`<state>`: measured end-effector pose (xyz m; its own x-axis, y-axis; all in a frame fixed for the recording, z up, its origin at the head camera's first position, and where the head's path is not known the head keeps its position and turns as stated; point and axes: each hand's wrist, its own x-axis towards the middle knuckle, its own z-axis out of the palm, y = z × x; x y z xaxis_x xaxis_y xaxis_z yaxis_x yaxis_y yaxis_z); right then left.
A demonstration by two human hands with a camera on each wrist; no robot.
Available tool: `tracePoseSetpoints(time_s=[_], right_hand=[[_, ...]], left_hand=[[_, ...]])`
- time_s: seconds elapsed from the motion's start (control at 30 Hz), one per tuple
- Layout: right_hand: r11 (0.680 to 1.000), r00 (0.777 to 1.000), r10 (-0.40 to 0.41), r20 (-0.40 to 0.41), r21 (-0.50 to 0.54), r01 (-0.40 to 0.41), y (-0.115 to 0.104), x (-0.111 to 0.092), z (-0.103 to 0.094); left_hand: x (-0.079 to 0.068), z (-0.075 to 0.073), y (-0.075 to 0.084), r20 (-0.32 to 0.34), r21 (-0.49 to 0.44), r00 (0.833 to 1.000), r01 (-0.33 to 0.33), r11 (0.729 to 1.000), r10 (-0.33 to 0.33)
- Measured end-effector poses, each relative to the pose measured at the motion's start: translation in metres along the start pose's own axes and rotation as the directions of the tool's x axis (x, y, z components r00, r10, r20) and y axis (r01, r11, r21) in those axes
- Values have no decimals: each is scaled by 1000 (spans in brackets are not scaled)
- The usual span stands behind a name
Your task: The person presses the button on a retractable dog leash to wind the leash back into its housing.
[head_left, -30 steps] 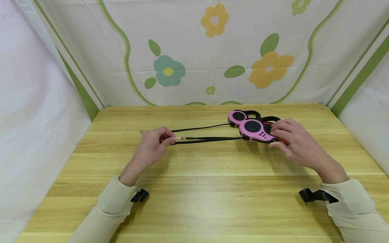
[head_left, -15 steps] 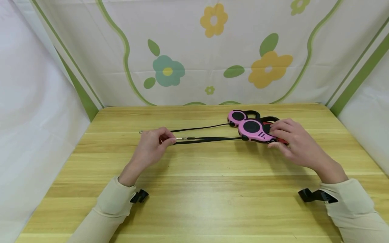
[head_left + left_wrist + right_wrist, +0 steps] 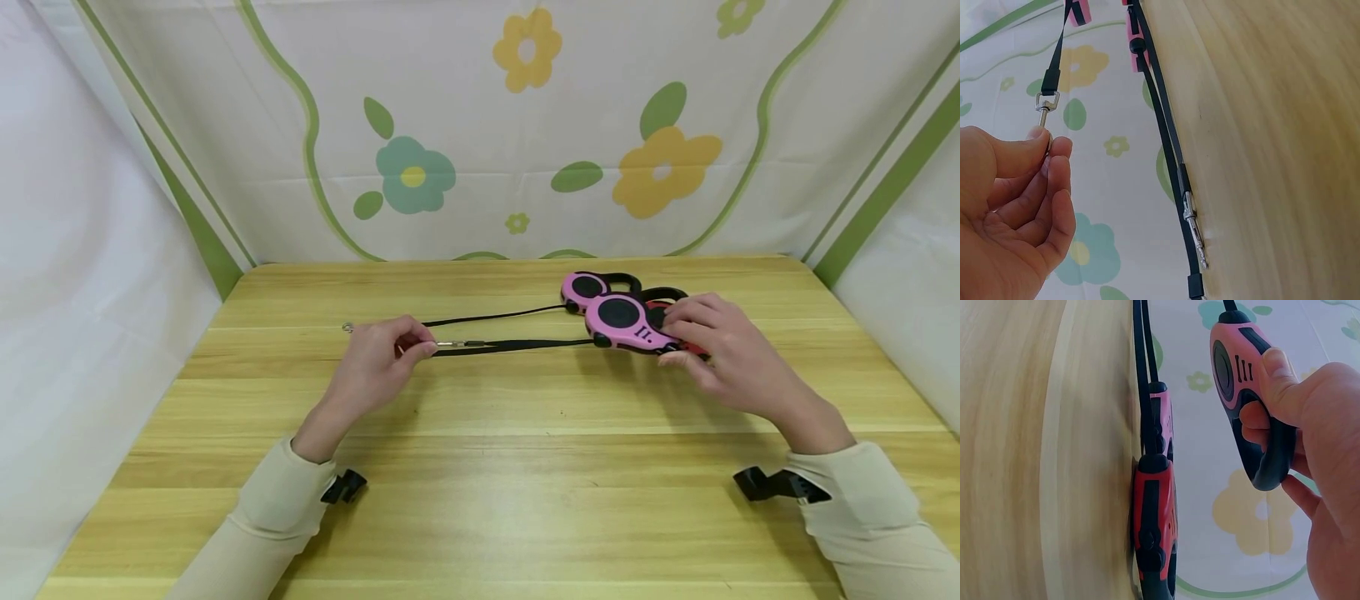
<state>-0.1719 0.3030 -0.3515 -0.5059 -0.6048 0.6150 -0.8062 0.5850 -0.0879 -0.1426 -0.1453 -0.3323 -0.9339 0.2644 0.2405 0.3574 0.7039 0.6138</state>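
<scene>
Lifted above the table, a pink retractable dog leash [image 3: 647, 334] with a black disc is gripped by my right hand [image 3: 731, 358]; in the right wrist view, fingers pass through its black handle [image 3: 1269, 469]. Its black strap [image 3: 525, 343] runs left to a metal snap hook [image 3: 1045, 112], which my left hand [image 3: 375, 362] pinches between thumb and fingers. A red retractable leash [image 3: 1152, 515] lies on the table, largely covered by the right hand in the head view. Behind it rests another pink leash [image 3: 570, 292]. Their straps lie stretched leftward beneath the held one.
The wooden table [image 3: 510, 492] extends toward the person. Beside the left hand, a loose snap hook [image 3: 1191, 219] lies on the tabletop; another hook [image 3: 348, 327] shows past the knuckles. A flower-printed cloth [image 3: 465, 108] stands along the back edge.
The held pink leash and right hand have drifted very slightly left. The left hand keeps its pinch on the snap hook, and the resting leashes stay put.
</scene>
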Motion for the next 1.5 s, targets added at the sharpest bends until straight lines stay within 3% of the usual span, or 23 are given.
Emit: tracePoseSetpoints(time_s=[1.5], right_hand=[[999, 999, -47, -19, 10, 47, -2, 2, 5]], left_hand=[[-2, 5, 5, -32, 38, 996, -86, 996, 87]])
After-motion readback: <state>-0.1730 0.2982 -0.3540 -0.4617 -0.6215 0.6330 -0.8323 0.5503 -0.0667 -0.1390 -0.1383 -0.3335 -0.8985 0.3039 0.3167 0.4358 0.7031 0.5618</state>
